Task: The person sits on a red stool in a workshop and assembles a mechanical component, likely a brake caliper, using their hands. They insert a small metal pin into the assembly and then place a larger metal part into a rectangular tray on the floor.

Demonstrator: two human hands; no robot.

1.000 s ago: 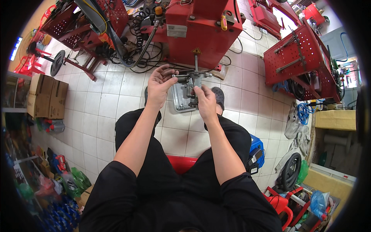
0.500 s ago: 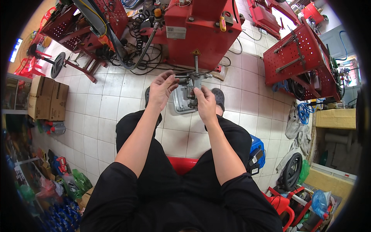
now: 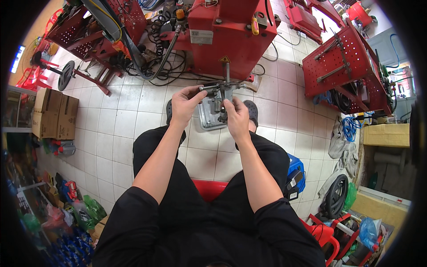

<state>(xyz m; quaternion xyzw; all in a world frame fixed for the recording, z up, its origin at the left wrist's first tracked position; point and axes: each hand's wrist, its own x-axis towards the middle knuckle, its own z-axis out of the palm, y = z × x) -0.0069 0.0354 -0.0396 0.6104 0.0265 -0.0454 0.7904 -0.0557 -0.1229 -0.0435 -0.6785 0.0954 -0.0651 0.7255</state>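
Observation:
A grey metal mechanical assembly (image 3: 226,92) with an upright shaft and side arms hangs in front of my knees. My right hand (image 3: 237,117) is closed round its lower right body, thumb on the near face. At the left end of its side arm, my left hand (image 3: 185,106) pinches the tip between thumb and fingers. Whether a separate small piece sits in that pinch is too small to tell. Below the assembly, a shallow grey tray (image 3: 205,123) lies on the floor between my shoes, partly hidden by the part and my right hand.
Ahead stands a big red machine (image 3: 209,58) with black hoses along its base. Red perforated carts (image 3: 329,66) flank it. Cardboard boxes (image 3: 46,113) are at left; a blue case (image 3: 296,173) sits by my right leg. I sit on a red stool (image 3: 209,189).
My left hand has closed in from just beside the assembly onto the left end of its side arm. My right hand keeps its hold, almost unmoved.

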